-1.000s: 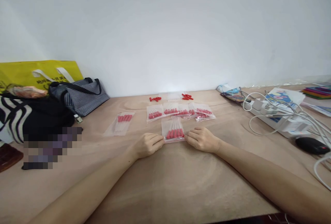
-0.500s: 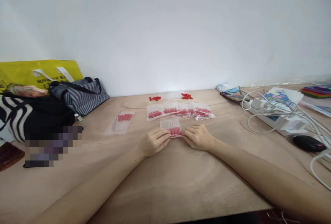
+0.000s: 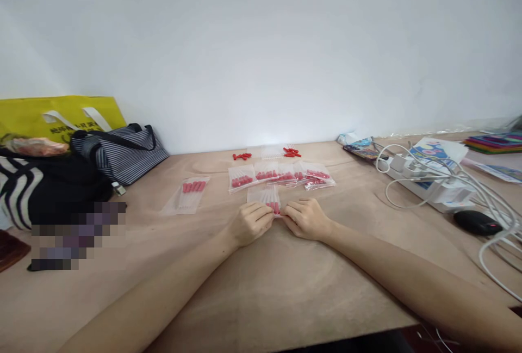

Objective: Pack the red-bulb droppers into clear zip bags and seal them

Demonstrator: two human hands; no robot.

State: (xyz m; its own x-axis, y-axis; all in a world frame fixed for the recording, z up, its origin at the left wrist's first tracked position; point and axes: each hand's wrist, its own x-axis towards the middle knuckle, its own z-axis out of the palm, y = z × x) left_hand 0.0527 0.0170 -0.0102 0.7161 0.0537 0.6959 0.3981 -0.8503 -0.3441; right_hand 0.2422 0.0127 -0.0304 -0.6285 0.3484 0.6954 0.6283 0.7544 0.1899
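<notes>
In the middle of the wooden table [image 3: 261, 277] lies a clear plastic bag [image 3: 261, 196] with several red-ended pieces in it. My left hand [image 3: 253, 222] is closed on its near edge, covering part of the red ends. Close beside it, my right hand [image 3: 304, 218] pinches the right end of the same edge. Just beyond, a row of similar filled bags [image 3: 266, 173] lies overlapping. Another bag with red-ended pieces [image 3: 193, 187] rests to the left. Loose red pieces [image 3: 242, 156] lie farther back, with a second small pile [image 3: 292, 153] to their right.
A striped bag [image 3: 122, 152], a black bag [image 3: 53, 190] and a yellow bag [image 3: 93, 108] stand at the left. On the right are a power strip [image 3: 428, 190] with tangled white cables, a black mouse [image 3: 477, 223] and printed sheets [image 3: 436, 152]. A white wall [image 3: 261, 54] rises behind.
My left hand has slid rightward along the bag's near edge, closer to my right hand, and now hides more of the red ends. The view has shifted slightly.
</notes>
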